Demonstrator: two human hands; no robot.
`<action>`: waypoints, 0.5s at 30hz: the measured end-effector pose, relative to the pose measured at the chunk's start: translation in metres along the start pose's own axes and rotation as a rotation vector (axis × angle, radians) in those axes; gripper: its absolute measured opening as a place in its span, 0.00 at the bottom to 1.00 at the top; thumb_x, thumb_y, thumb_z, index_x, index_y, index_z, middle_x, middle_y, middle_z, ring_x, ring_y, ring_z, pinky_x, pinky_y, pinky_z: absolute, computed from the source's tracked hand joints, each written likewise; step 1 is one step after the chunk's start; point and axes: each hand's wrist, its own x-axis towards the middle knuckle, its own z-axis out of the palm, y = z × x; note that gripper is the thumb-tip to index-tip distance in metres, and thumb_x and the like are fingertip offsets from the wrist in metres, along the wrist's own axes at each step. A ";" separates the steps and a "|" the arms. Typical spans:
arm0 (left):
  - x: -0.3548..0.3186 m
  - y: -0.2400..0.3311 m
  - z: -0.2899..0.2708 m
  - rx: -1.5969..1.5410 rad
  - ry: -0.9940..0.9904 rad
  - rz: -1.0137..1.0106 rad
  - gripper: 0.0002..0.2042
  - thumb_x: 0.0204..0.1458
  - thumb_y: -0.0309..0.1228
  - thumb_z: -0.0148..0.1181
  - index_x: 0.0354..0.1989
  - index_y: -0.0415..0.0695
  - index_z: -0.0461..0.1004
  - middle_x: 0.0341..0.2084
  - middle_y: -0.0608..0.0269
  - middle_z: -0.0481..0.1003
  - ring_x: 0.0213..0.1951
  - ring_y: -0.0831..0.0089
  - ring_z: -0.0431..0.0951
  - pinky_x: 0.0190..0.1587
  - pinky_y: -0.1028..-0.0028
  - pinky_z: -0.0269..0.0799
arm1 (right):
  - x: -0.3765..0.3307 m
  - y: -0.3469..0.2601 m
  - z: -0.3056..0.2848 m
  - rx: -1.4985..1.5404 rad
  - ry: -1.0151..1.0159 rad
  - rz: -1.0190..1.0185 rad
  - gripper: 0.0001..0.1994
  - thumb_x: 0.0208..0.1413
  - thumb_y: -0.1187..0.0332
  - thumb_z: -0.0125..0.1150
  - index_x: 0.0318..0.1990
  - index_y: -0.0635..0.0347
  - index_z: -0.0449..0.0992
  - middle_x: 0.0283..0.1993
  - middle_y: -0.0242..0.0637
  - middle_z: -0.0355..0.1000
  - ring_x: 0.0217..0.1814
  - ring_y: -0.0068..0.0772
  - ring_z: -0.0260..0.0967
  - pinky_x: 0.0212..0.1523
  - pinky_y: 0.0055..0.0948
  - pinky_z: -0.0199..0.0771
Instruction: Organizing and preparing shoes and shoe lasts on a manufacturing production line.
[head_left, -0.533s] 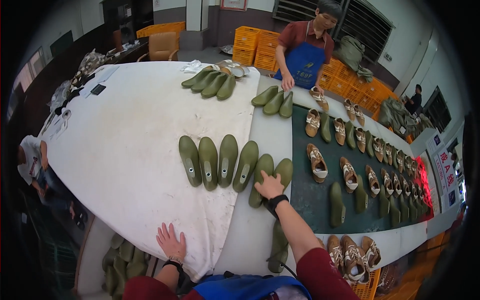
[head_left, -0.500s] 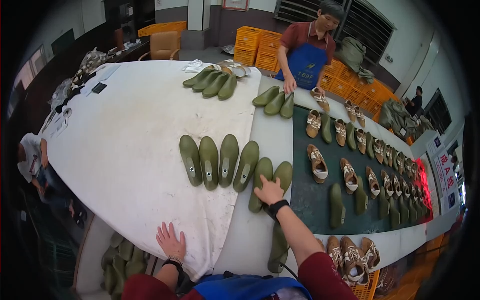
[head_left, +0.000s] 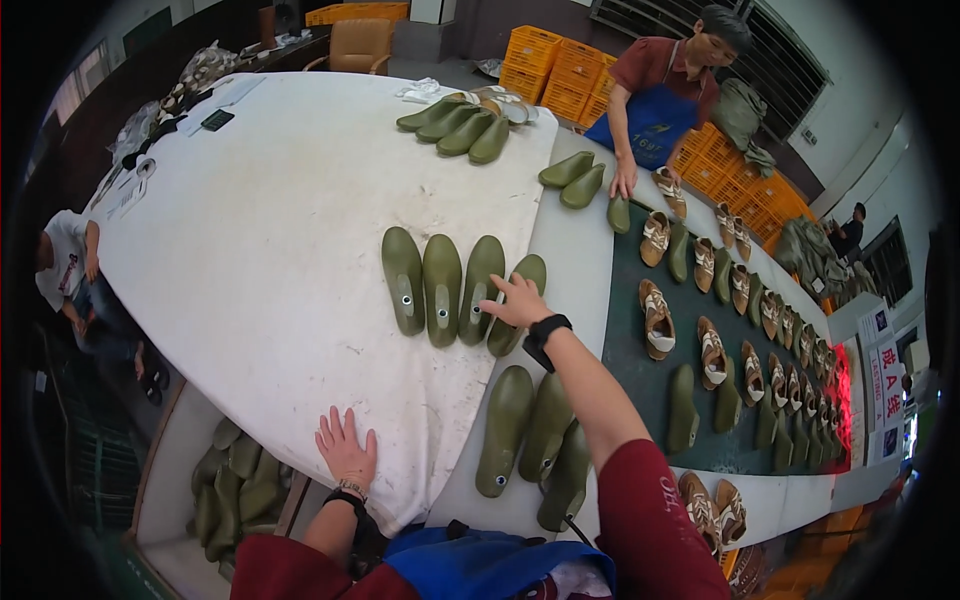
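Observation:
My left hand point(head_left: 346, 450) lies flat on the white cloth point(head_left: 270, 280), fingers spread, holding nothing. Four green shoe lasts stand in a row ahead of it, among them a leftmost last point(head_left: 403, 275) and a second last point(head_left: 442, 285). My right hand point(head_left: 520, 303) reaches over the row's right end. Its fingers are apart, across the rightmost last point(head_left: 531, 270) and toward the last beside it point(head_left: 486, 262); whether they press on either is unclear. Below my right forearm, three more lasts lie on the pale table edge, including a near one point(head_left: 504, 425).
A green belt point(head_left: 640, 420) at the right carries brown-and-white shoes point(head_left: 657, 318) and lasts. Across it, a co-worker in a blue apron point(head_left: 650, 125) touches a last point(head_left: 618, 214). A bin point(head_left: 160, 500) of lasts sits lower left. Orange crates point(head_left: 575, 75) stand behind.
My right hand has left two lasts, which now lie nearer me, and moved to the row's right end. My left hand stays flat. The co-worker's last has shifted toward the belt.

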 end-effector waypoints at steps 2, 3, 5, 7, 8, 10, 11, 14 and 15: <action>0.001 -0.001 0.000 -0.006 -0.025 -0.014 0.28 0.49 0.42 0.53 0.58 0.44 0.60 0.62 0.51 0.52 0.64 0.50 0.47 0.63 0.51 0.40 | 0.018 -0.014 0.012 0.020 -0.096 0.150 0.36 0.44 0.38 0.53 0.63 0.36 0.57 0.67 0.42 0.49 0.68 0.56 0.42 0.59 0.61 0.49; 0.002 -0.001 0.000 -0.010 -0.014 -0.002 0.28 0.49 0.41 0.53 0.58 0.44 0.61 0.62 0.51 0.52 0.64 0.50 0.48 0.63 0.51 0.40 | 0.025 -0.018 0.016 0.013 -0.085 0.152 0.36 0.44 0.38 0.53 0.63 0.36 0.57 0.67 0.42 0.49 0.68 0.56 0.42 0.59 0.61 0.49; 0.002 -0.001 0.000 -0.006 0.000 0.003 0.27 0.48 0.41 0.53 0.58 0.44 0.61 0.62 0.51 0.53 0.63 0.49 0.48 0.63 0.51 0.40 | 0.032 -0.021 0.023 0.028 -0.036 0.298 0.34 0.46 0.42 0.52 0.63 0.35 0.56 0.66 0.42 0.49 0.69 0.55 0.41 0.59 0.61 0.50; 0.001 -0.001 0.000 0.006 0.013 0.022 0.27 0.48 0.41 0.53 0.58 0.44 0.61 0.62 0.51 0.53 0.63 0.49 0.49 0.63 0.51 0.40 | 0.037 -0.015 0.026 0.093 0.024 0.414 0.34 0.44 0.48 0.52 0.63 0.33 0.55 0.63 0.42 0.54 0.69 0.56 0.39 0.58 0.63 0.51; 0.002 0.000 0.000 -0.003 0.000 0.010 0.27 0.48 0.41 0.53 0.58 0.44 0.61 0.62 0.51 0.53 0.63 0.49 0.49 0.63 0.51 0.40 | 0.041 -0.009 0.026 0.079 0.000 0.464 0.35 0.43 0.46 0.54 0.63 0.36 0.56 0.64 0.44 0.53 0.69 0.55 0.42 0.58 0.60 0.53; 0.002 0.000 0.001 -0.006 -0.005 0.005 0.27 0.48 0.41 0.53 0.58 0.44 0.61 0.62 0.51 0.53 0.63 0.49 0.49 0.63 0.51 0.40 | 0.048 0.008 0.021 0.087 -0.072 0.530 0.39 0.40 0.43 0.56 0.63 0.42 0.57 0.64 0.47 0.52 0.67 0.51 0.47 0.59 0.52 0.56; 0.002 0.000 0.001 -0.005 -0.004 0.002 0.27 0.48 0.40 0.53 0.58 0.44 0.61 0.62 0.51 0.54 0.63 0.49 0.49 0.63 0.51 0.40 | 0.049 0.020 0.017 0.106 -0.127 0.552 0.42 0.38 0.41 0.57 0.63 0.47 0.57 0.65 0.49 0.51 0.66 0.49 0.50 0.60 0.47 0.58; 0.003 0.000 0.004 0.009 0.016 0.014 0.27 0.47 0.41 0.54 0.57 0.45 0.62 0.62 0.51 0.54 0.63 0.49 0.49 0.62 0.50 0.41 | 0.040 0.049 0.005 0.165 -0.176 0.499 0.42 0.36 0.38 0.59 0.58 0.54 0.65 0.64 0.53 0.51 0.64 0.47 0.54 0.59 0.38 0.61; 0.003 0.000 0.005 0.028 0.017 0.001 0.27 0.47 0.42 0.54 0.57 0.46 0.63 0.62 0.52 0.54 0.63 0.49 0.50 0.62 0.50 0.42 | 0.034 0.056 0.001 0.162 -0.230 0.495 0.41 0.36 0.39 0.60 0.56 0.54 0.67 0.64 0.54 0.52 0.64 0.47 0.54 0.59 0.38 0.61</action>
